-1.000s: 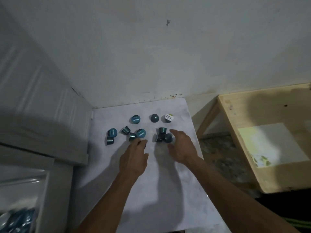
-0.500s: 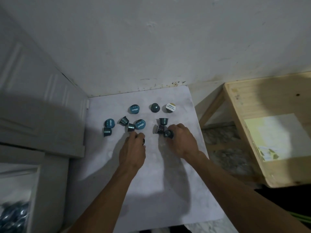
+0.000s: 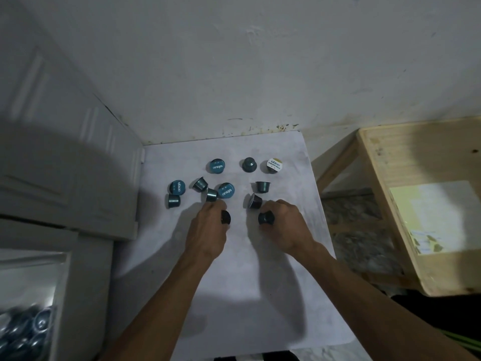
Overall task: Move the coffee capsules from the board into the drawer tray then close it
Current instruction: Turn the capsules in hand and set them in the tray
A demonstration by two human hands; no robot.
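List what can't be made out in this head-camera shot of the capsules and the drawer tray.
- Drawer tray, head view: cut off by the left and bottom edges and blurred, so its capsule count cannot be told.
- Capsule in the left hand: mostly covered by the fingers; only its dark end shows.
- Capsule in the right hand: partly wrapped; lid hidden.
- White-lidded capsule: smaller print too small to read.
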